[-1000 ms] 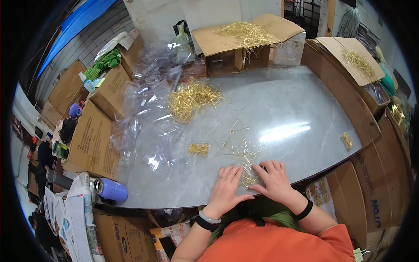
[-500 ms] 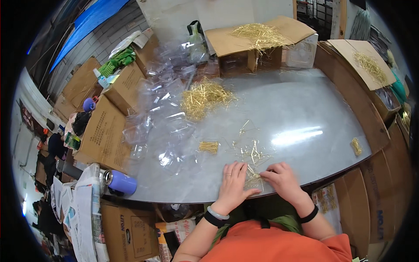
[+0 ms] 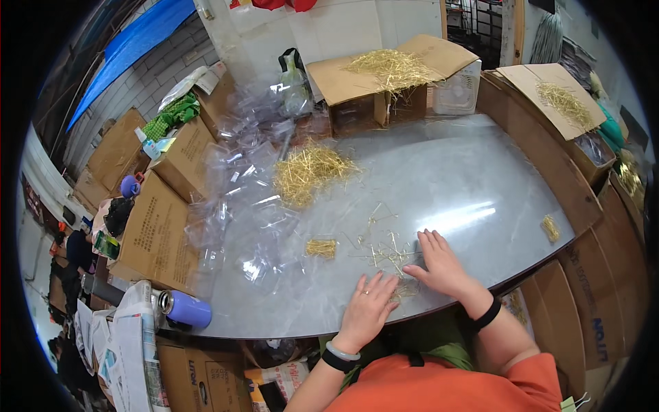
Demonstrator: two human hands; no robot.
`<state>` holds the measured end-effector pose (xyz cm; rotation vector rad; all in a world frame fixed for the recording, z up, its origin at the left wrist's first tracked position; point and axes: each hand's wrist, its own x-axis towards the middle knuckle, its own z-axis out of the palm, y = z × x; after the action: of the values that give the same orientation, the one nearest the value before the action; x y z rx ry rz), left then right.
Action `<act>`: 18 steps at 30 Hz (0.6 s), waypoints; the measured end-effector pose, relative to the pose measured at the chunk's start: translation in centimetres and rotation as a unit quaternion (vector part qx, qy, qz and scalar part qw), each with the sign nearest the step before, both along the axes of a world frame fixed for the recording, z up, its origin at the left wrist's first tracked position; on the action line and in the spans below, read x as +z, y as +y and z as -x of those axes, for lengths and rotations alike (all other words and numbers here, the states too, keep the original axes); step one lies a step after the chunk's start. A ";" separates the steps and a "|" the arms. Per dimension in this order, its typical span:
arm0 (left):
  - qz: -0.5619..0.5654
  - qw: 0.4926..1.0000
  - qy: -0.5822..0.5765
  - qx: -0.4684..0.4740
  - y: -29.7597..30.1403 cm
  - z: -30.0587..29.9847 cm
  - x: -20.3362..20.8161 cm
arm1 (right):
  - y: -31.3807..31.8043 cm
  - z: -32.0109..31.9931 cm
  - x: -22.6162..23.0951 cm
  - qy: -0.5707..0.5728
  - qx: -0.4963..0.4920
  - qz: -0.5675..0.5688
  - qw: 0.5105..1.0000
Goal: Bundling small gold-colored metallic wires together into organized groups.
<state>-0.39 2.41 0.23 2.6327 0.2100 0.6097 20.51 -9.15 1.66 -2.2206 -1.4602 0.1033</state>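
My left hand (image 3: 368, 310) rests low over the near edge of the grey table (image 3: 329, 302), its fingers stretched out beside a few thin gold wire pieces. My right hand (image 3: 444, 266) lies spread on the tabletop with the thumb apart and nothing visible in it. Between and just beyond both hands is a loose scatter of gold wire pieces (image 3: 390, 254). Left of that scatter sits a small neat bundle of gold wires (image 3: 320, 248). A big tangled heap of the same wires (image 3: 312, 173) lies farther off.
Clear plastic bags or boxes (image 3: 257, 213) cover the table's left side. A purple flask (image 3: 187, 309) lies at the left edge. Another small wire bundle (image 3: 550, 228) is near the right edge. Cardboard (image 3: 343, 81) with more wires stands at the back; cardboard walls (image 3: 542, 147) border the right.
My right hand has opened from a pinch over the wires and moved up and right. My left hand has shifted down slightly within the view, which has itself moved a little.
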 end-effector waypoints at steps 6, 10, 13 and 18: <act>0.061 0.978 -0.111 0.165 -0.8 0.2 -0.1 | -0.2 -1.5 0.6 -0.006 0.232 0.060 0.971; 0.072 0.976 -0.096 0.184 -0.7 0.6 0.0 | -1.7 -0.1 2.4 -0.013 0.277 0.051 0.959; 0.133 0.975 -0.079 0.157 0.4 1.9 0.1 | -2.3 1.2 2.7 0.020 0.240 0.004 0.971; 0.156 0.984 0.034 0.084 1.5 5.7 2.6 | -3.1 3.8 0.4 0.004 0.119 -0.092 0.989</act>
<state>-6.11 3.93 2.82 2.3483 0.5089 0.4946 16.74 -12.27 2.06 -1.8940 -1.6555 0.0524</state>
